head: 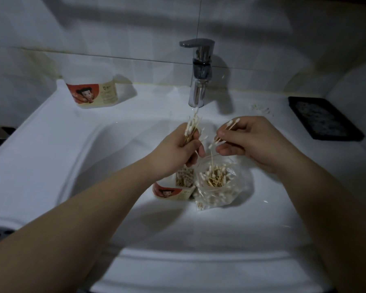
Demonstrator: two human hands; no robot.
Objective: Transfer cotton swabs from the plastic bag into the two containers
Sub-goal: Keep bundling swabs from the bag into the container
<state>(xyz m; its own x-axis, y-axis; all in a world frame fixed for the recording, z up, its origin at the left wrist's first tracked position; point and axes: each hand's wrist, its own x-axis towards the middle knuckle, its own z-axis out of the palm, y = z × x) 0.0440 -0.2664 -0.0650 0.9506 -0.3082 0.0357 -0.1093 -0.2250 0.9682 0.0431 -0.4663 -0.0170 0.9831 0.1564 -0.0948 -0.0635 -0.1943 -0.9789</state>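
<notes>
Far left, one container (91, 92) sits on the sink (51, 166) ledge, well apart from the action. Over the basin, the left hand (178, 151) grips a bunch of swabs (191, 129) upright, fingers curled round it. Below it the second container (175, 188), holding swabs, touches the open plastic bag (218, 185). The right hand (247, 140) pinches a few more just above that bag.

The one head-worn camera looked forward and steeply down into the sink (40, 149) from close above, with the arms (76, 225) reaching in from the bottom corners. Its wide lens bowed the sink's rim and took in the tap (200, 77) and tiled wall (93, 28) at the top.
</notes>
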